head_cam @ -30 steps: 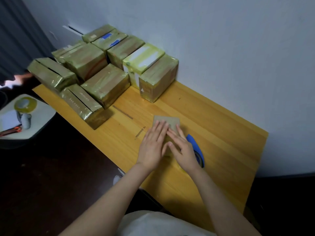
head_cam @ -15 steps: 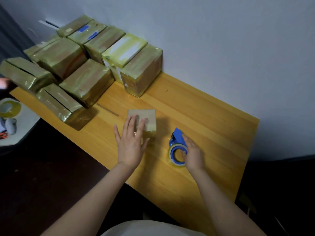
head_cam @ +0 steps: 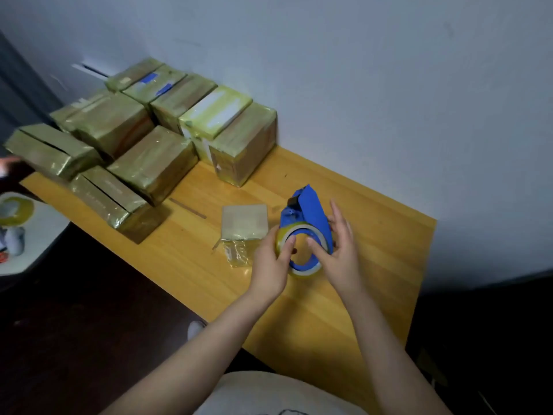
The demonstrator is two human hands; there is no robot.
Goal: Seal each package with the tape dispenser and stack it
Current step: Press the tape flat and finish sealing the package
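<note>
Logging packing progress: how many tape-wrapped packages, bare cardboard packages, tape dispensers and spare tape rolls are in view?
tape-wrapped packages: 10
bare cardboard package: 1
tape dispenser: 1
spare tape roll: 1
total: 13

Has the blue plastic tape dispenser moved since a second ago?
Yes. The blue tape dispenser rose off the wooden table into the left hand and right hand, nearer the flat cardboard package.

Package (head_cam: 244,218) on table (head_cam: 374,235); tape dispenser (head_cam: 311,205) just right of it; sealed boxes (head_cam: 155,163) clustered behind-left, by wall (head_cam: 359,85).
</note>
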